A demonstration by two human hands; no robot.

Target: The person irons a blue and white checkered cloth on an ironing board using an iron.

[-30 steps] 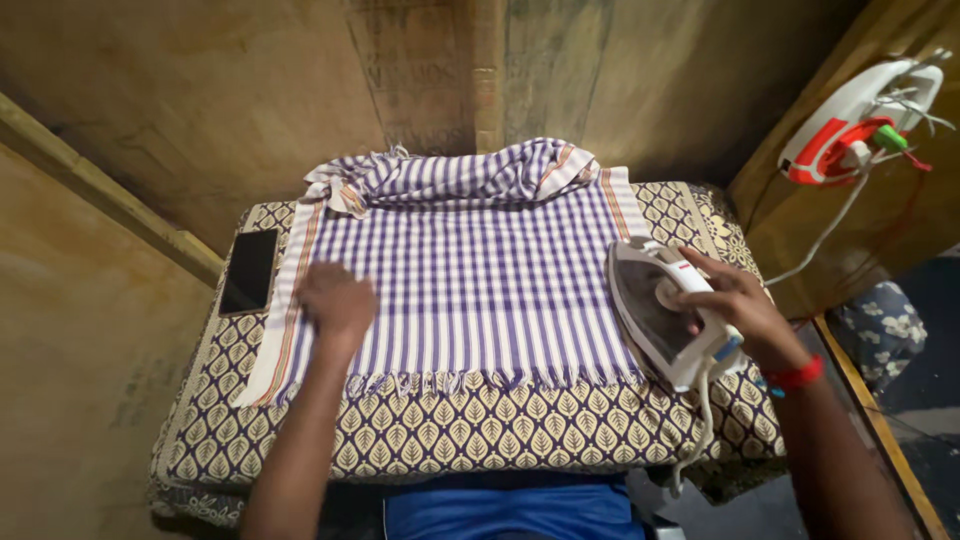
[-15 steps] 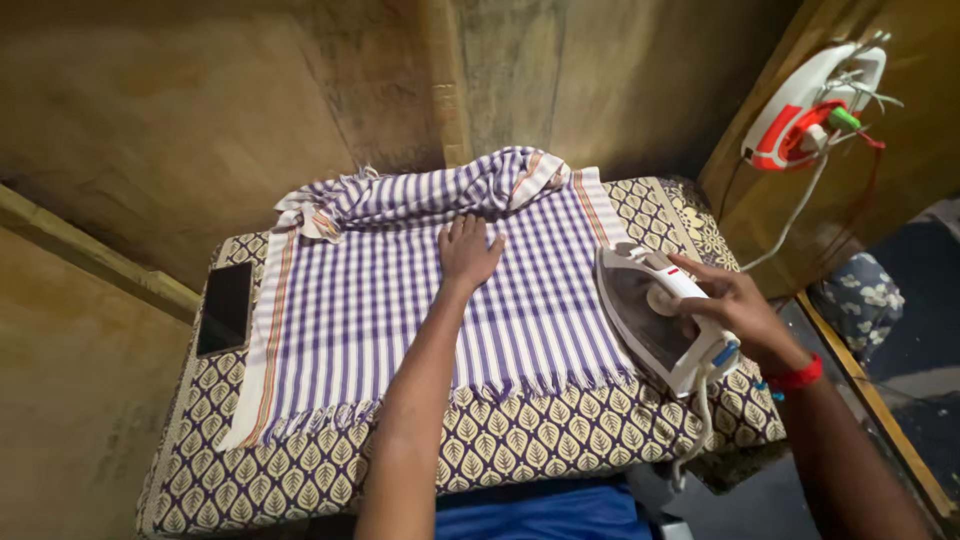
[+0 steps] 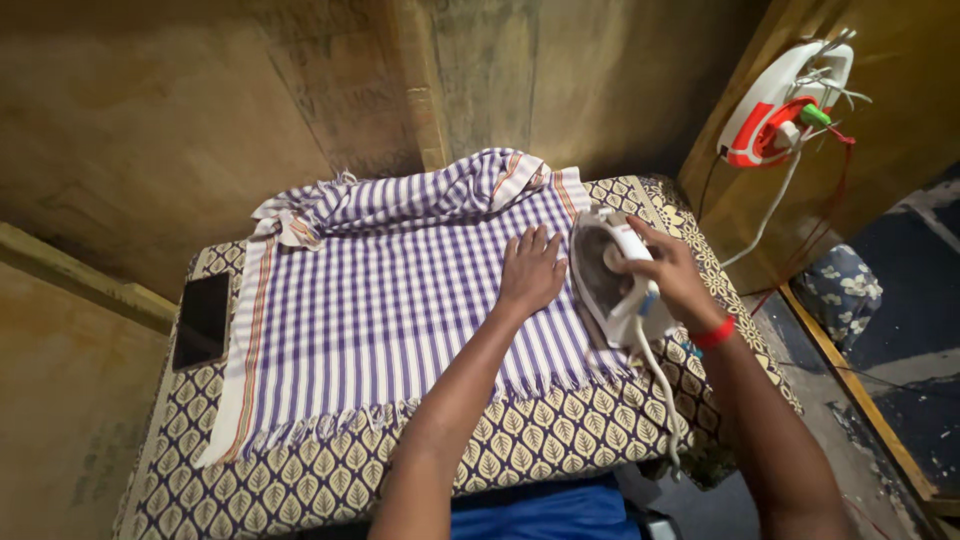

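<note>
A purple-and-white checked cloth (image 3: 380,300) with fringed ends lies spread on a padded table covered in a leaf-patterned fabric (image 3: 330,480). Its far end is bunched up by the wall. My left hand (image 3: 530,268) lies flat, fingers apart, on the cloth's right part. Just to its right, my right hand (image 3: 665,275) grips the handle of a white electric iron (image 3: 612,275), tilted up on its side at the cloth's right edge, soleplate facing left. A red band circles my right wrist.
A black phone (image 3: 202,320) lies on the table's left edge. A white-and-red socket unit (image 3: 785,100) with plugs and cords hangs on the right wall. The iron's white cord (image 3: 660,385) trails off the table's front right. A patterned bundle (image 3: 840,290) sits on the floor, right.
My left hand has slid across the cloth from its left side to the right, ending beside the iron. My right hand kept the iron and brought it slightly closer to the cloth.
</note>
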